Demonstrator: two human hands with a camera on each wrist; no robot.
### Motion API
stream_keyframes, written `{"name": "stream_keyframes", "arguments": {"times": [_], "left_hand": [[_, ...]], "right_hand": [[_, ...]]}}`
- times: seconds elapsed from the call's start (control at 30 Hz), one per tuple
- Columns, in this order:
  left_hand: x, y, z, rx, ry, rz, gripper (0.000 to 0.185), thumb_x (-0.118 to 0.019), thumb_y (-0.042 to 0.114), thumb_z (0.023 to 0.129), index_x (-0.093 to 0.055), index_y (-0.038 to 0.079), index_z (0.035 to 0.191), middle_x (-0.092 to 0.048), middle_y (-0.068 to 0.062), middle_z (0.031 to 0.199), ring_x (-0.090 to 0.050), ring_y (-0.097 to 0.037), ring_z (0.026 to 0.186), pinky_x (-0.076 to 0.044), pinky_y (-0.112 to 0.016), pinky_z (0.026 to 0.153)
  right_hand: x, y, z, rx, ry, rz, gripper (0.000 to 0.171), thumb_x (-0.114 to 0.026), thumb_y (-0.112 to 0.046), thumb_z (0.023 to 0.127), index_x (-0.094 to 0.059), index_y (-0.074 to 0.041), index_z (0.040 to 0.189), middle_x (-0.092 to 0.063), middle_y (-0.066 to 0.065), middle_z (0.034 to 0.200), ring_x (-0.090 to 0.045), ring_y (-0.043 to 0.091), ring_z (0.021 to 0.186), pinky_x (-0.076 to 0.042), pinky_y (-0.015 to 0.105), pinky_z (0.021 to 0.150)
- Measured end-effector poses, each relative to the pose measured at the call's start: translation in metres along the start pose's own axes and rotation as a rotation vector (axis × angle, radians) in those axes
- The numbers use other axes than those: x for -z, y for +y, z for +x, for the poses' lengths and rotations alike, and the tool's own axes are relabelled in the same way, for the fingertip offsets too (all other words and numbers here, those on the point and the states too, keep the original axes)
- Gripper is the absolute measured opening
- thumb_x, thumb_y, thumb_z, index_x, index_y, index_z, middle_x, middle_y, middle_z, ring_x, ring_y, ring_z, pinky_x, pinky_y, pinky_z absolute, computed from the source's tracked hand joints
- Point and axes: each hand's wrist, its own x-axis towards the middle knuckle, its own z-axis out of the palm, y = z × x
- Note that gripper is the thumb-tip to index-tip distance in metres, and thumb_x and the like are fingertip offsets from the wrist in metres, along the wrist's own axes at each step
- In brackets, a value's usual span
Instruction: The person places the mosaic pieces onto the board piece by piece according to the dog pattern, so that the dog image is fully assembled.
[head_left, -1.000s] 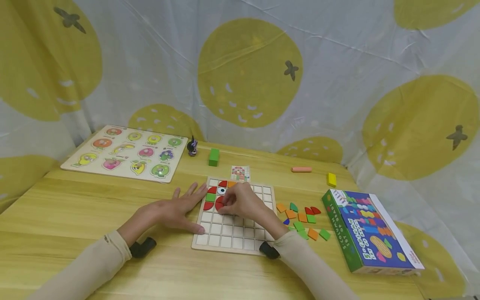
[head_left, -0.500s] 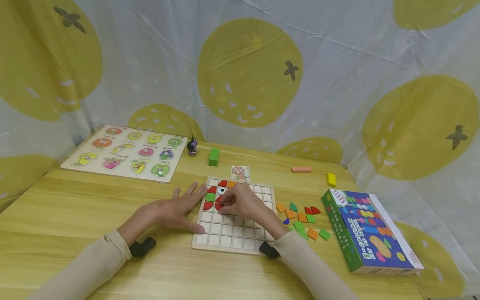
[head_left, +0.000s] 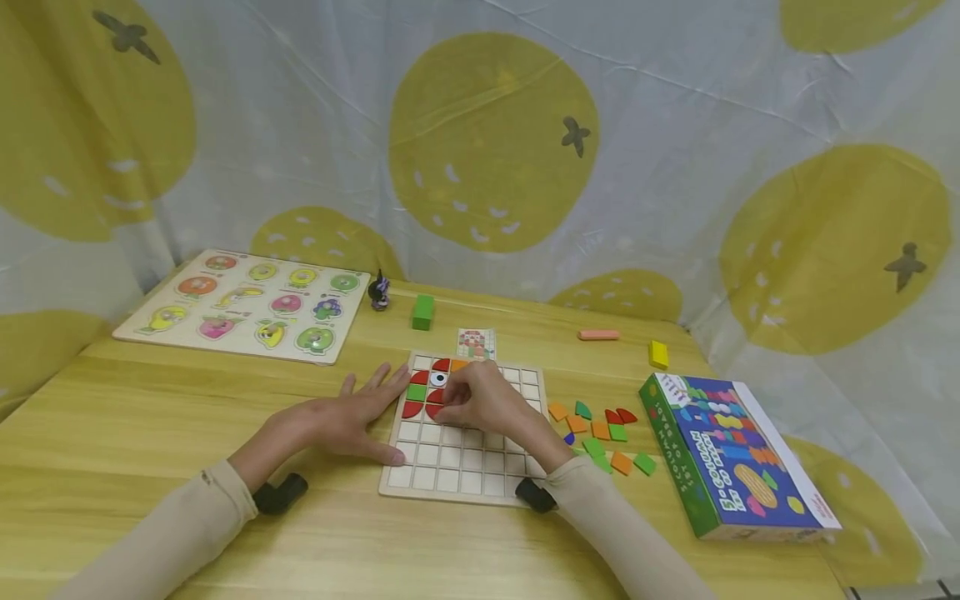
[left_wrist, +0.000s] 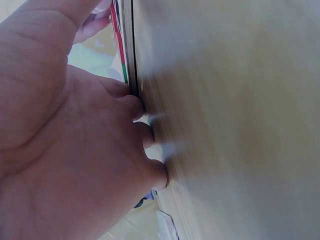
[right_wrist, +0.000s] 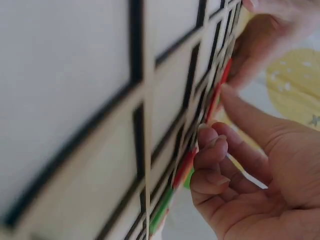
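A wooden grid board (head_left: 431, 481) lies on the table with red quarter-circle pieces, a green square (head_left: 417, 392), an eye tile (head_left: 438, 380) and an orange piece (head_left: 458, 365) in its far left part. My left hand (head_left: 341, 423) lies spread at the board's left edge, thumb on its near left corner area. In the left wrist view the left hand's fingertips (left_wrist: 159, 175) meet the tabletop. My right hand (head_left: 487, 400) reaches over the board, thumb and fingers pinching at a red quarter-circle piece (right_wrist: 213, 103) in the grid. Its fingers partly hide the piece.
A pattern card (head_left: 476, 343) lies behind the board. Loose orange, green, red and blue pieces (head_left: 621, 463) lie to its right, beside a bead-set box (head_left: 750, 467). Farther back are a fruit puzzle (head_left: 240, 321), a small figurine (head_left: 378, 293), a green block (head_left: 423, 312) and a yellow block (head_left: 657, 354).
The red pieces under my right fingertips have shifted slightly, with a thin gap showing between them. Both hands keep nearly the same place; the head view has shifted a little.
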Motion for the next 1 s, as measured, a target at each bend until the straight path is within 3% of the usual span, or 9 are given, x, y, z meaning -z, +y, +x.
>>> {"name": "stream_keyframes", "arguments": {"times": [0.13,0.3,0.6,0.8,1.0], "left_hand": [[-0.001,-0.001,0.001,0.007,0.003,0.002,0.126,-0.083,0.056,0.092,-0.002,0.002,0.173,0.007,-0.022,0.180,0.014,-0.047,0.164,0.013,-0.075,0.124],[-0.002,0.001,0.001,0.009,0.006,0.003,0.126,-0.083,0.056,0.091,-0.003,0.003,0.173,0.007,-0.020,0.180,0.014,-0.046,0.164,0.013,-0.074,0.125],[0.001,0.001,-0.005,-0.012,0.018,-0.017,0.124,-0.083,0.052,0.093,-0.002,0.001,0.172,0.006,-0.024,0.179,0.015,-0.049,0.163,0.015,-0.075,0.123],[0.001,-0.002,-0.004,-0.008,0.011,-0.019,0.124,-0.083,0.052,0.093,-0.002,0.001,0.172,0.007,-0.023,0.180,0.016,-0.048,0.163,0.016,-0.074,0.124],[0.001,0.000,0.000,-0.017,0.002,-0.029,0.124,-0.082,0.052,0.094,-0.001,0.002,0.172,0.007,-0.022,0.180,0.016,-0.047,0.164,0.016,-0.074,0.124]], "right_hand": [[0.013,0.009,-0.011,-0.008,0.026,0.014,0.016,-0.092,-0.019,0.089,-0.079,-0.010,0.088,-0.070,-0.005,0.076,-0.062,0.007,0.066,-0.052,0.021,0.062],[0.044,0.040,-0.041,-0.019,0.075,0.048,0.015,-0.090,-0.021,0.091,-0.083,-0.010,0.098,-0.072,-0.006,0.081,-0.061,0.011,0.069,-0.051,0.024,0.061],[0.091,0.099,-0.099,-0.089,0.113,0.099,0.023,-0.087,-0.009,0.092,-0.081,-0.001,0.113,-0.075,0.003,0.091,-0.065,0.019,0.080,-0.058,0.027,0.069],[0.093,0.119,-0.111,-0.120,0.085,0.111,0.026,-0.086,-0.005,0.091,-0.081,0.000,0.116,-0.078,0.010,0.099,-0.065,0.018,0.082,-0.059,0.026,0.073],[0.086,0.122,-0.106,-0.150,0.042,0.075,0.027,-0.088,-0.011,0.092,-0.082,-0.003,0.117,-0.077,0.005,0.098,-0.058,0.016,0.075,-0.051,0.024,0.067]]}}
